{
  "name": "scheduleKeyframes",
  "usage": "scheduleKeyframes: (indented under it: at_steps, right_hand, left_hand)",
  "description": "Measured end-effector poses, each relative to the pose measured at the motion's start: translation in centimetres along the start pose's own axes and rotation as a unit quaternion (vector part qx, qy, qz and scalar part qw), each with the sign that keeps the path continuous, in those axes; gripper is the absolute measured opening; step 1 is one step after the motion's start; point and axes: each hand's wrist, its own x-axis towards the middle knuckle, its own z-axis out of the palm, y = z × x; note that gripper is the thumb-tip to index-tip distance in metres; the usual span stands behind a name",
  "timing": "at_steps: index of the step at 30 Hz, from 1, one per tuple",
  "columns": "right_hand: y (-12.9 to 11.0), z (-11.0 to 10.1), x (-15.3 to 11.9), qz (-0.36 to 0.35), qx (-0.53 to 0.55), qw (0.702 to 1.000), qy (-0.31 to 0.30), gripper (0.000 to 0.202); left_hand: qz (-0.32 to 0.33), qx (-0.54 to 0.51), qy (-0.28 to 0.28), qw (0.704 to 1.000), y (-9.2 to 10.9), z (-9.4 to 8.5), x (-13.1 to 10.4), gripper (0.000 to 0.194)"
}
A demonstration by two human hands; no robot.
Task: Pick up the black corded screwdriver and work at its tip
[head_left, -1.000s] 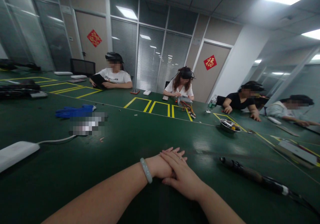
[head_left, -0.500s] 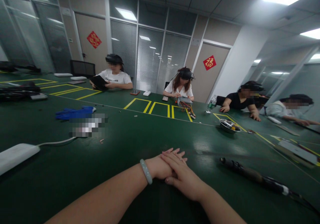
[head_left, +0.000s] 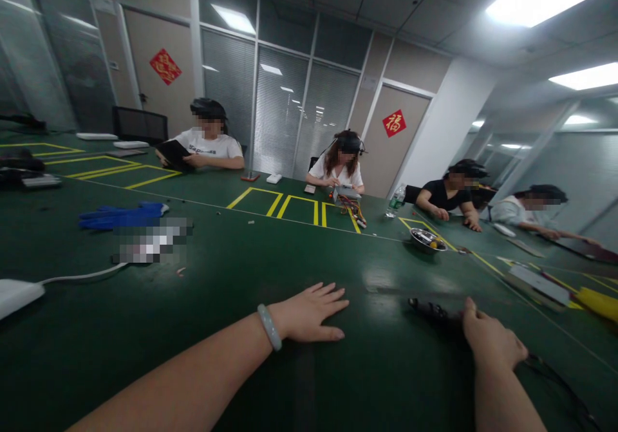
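My left hand [head_left: 309,314] lies flat on the green table [head_left: 290,252], palm down with its fingers spread, and a pale bangle [head_left: 269,327] circles the wrist. Nothing is under or in it that I can see. To the right, my right hand [head_left: 492,338] is wrapped over the middle of a black tool-like cylinder [head_left: 432,311]. The cylinder's tip points left and away from me, and a dark cable [head_left: 560,380] runs from its other end toward the lower right. The grip hides the cylinder's middle part.
Blue gloves [head_left: 123,216] and a white power strip [head_left: 19,295] lie at the left. A metal bowl [head_left: 427,241] with small items, a water bottle [head_left: 396,201] and coloured wires [head_left: 355,210] are farther back. Several people sit across the table.
My right hand has lifted off my left hand and moved right, onto the black cylinder. My left hand stays on the table, now uncovered. The view has shifted slightly right.
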Motion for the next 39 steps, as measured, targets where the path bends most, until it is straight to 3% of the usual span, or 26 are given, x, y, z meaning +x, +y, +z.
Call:
scheduleKeyframes:
  at_steps: [4, 9, 12, 14, 16, 19, 21, 23, 25, 27, 29, 32, 35, 39]
  right_hand:
    - [0.0, 1.3, 0.4, 0.002, -0.018, 1.0, 0.002, 0.069]
    - [-0.9, 0.8, 0.0, -0.029, -0.01, 1.0, 0.002, 0.069]
    - [-3.5, 0.1, -2.3, -0.089, -0.01, 0.995, -0.032, 0.07]
    - [-6.4, 0.0, -5.2, -0.16, -0.009, 0.986, -0.054, 0.066]
    - [-9.7, 0.1, -9.3, -0.263, -0.006, 0.963, -0.066, 0.056]
    - [-13.8, 0.7, -15.6, -0.431, 0.027, 0.897, -0.096, 0.047]
    - [-15.1, 0.8, -18.8, -0.521, 0.077, 0.841, -0.122, 0.046]
    - [-15.1, 0.5, -20.3, -0.569, 0.111, 0.806, -0.12, 0.049]
    - [-13.9, -0.1, -20.2, -0.555, 0.088, 0.824, -0.076, 0.064]
    - [-12.0, -0.9, -18.8, -0.48, 0.01, 0.876, -0.051, 0.075]
    - [-10.2, -1.9, -16.9, -0.413, -0.08, 0.902, -0.097, 0.065]
    - [-8.7, -3.3, -14.7, -0.39, -0.159, 0.89, -0.177, 0.033]
    - [-9.0, -3.8, -13.9, -0.388, -0.154, 0.893, -0.171, 0.012]
    - [-10.7, -2.4, -14.4, -0.399, -0.096, 0.903, -0.132, 0.011]
  left_hand:
    - [0.003, 0.0, 0.002, 1.0, 0.0, 0.0, -0.1, 0.074]
    - [-0.008, 0.002, 0.024, 1.0, 0.0, 0.4, -0.2, 0.073]
    - [-0.025, 0.004, 0.05, 0.998, 0.1, 0.6, -0.2, 0.082]
    - [-0.037, 0.015, 0.09, 0.995, 0.4, 0.5, 0.1, 0.091]
    - [-0.038, 0.04, 0.146, 0.988, 0.8, 0.3, 0.4, 0.096]
    - [-0.022, 0.087, 0.207, 0.974, 1.2, 0.1, 0.8, 0.095]
    - [-0.015, 0.105, 0.215, 0.971, 1.1, 0.1, 1.0, 0.092]
    - [-0.021, 0.115, 0.212, 0.97, 0.9, 0.3, 1.0, 0.09]
    - [-0.043, 0.121, 0.213, 0.969, 0.5, 0.5, 0.9, 0.089]
    - [-0.061, 0.125, 0.215, 0.967, 0.1, 0.5, 0.8, 0.085]
    - [-0.068, 0.125, 0.214, 0.966, -0.1, 0.3, 0.8, 0.078]
    - [-0.078, 0.13, 0.212, 0.966, -0.2, -0.1, 0.9, 0.063]
    - [-0.083, 0.149, 0.199, 0.965, -0.4, -0.4, 1.0, 0.053]
    - [-0.093, 0.17, 0.174, 0.965, -1.5, -1.4, 0.7, 0.044]
